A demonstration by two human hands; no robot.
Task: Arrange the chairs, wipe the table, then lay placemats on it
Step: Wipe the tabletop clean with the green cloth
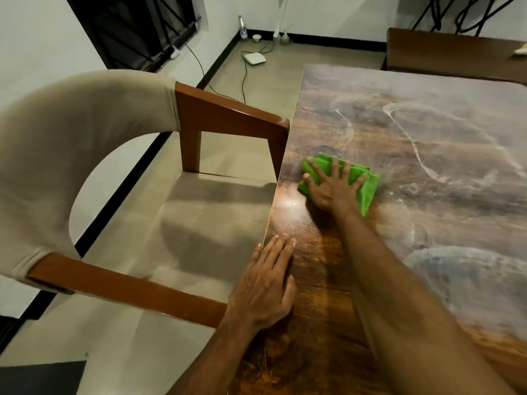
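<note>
A dark wooden table [427,172] with pale wipe streaks fills the right half of the view. My right hand [332,185] presses flat, fingers spread, on a folded green cloth [368,186] near the table's left edge. My left hand [268,283] rests flat on the tabletop at that same edge, closer to me. A chair [71,138] with a curved beige padded back and brown wooden armrests stands at the table's left side, its armrest tips touching or nearly touching the edge. No placemats are in view.
Another wooden surface or bench [456,52] lies beyond the table's far end. On the floor by the far wall sit a white box [254,57] with cables, a small bowl and a bottle. A barred dark window is at upper left.
</note>
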